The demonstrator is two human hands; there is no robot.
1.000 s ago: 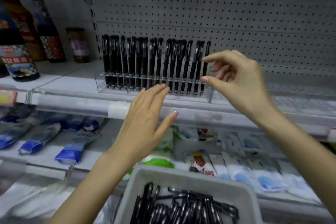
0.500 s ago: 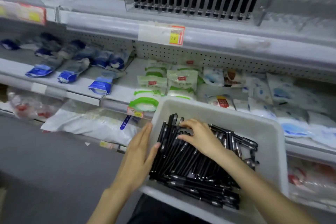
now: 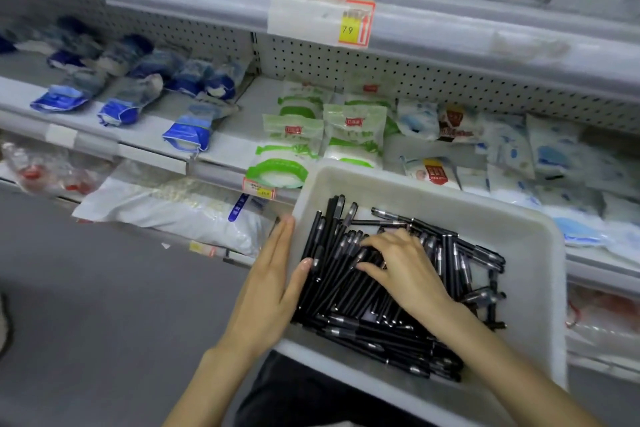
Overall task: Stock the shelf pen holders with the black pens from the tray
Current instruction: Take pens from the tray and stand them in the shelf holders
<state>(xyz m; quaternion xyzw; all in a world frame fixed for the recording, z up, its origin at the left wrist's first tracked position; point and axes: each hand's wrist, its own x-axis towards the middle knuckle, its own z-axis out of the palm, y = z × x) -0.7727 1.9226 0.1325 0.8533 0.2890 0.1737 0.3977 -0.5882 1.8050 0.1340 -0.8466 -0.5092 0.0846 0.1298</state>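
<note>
Where shelves (image 3: 239, 104) meet grey floor (image 3: 104, 305), flat left fingers (image 3: 282, 243) press tray (image 3: 491, 215), right fingers (image 3: 382, 242) grip black pens (image 3: 346, 326).

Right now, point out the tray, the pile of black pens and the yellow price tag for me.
tray (image 3: 530, 295): head view, bare floor near its right wall.
black pens (image 3: 374, 336): head view, lower middle of the pile.
price tag (image 3: 355, 24): head view, its yellow part.

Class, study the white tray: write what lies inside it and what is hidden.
A loose heap of black pens lies in the white tray. The right hand rests on the heap, covering the pens beneath.
</note>
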